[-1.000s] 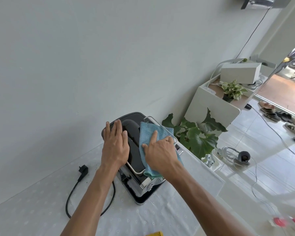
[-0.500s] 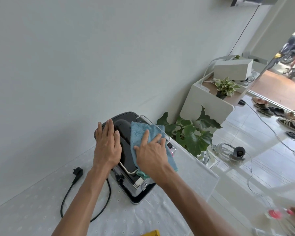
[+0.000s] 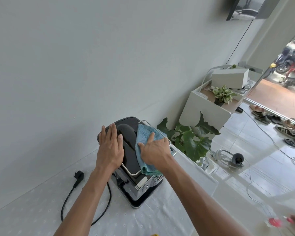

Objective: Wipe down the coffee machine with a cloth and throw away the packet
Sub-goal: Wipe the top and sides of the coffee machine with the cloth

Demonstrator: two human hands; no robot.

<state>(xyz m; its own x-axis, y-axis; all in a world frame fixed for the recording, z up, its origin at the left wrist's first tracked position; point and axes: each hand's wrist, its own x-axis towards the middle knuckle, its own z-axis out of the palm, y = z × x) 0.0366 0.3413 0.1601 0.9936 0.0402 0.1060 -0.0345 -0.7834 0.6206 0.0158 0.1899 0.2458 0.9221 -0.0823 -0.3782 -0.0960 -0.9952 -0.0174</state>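
Note:
A black and chrome coffee machine [image 3: 130, 147] stands on the white tablecloth near the wall. My left hand [image 3: 110, 147] lies flat on the left side of its top, fingers together, holding nothing. A light blue cloth [image 3: 144, 135] is spread over the right side of the top. My right hand [image 3: 154, 149] presses down on the cloth with the fingers spread. A small yellow corner [image 3: 154, 234] shows at the bottom edge; I cannot tell if it is the packet.
The machine's black cord and plug [image 3: 78, 176] lie loose on the table [image 3: 32, 210] to the left. The table's right edge drops to a tiled floor with a large leafy plant [image 3: 189, 138], headphones [image 3: 232, 159], a white cabinet [image 3: 206, 113] and cables.
My right hand has slid the cloth a little back and forth over the machine's top. My left hand has stayed flat on the left side. The camera has shifted slightly.

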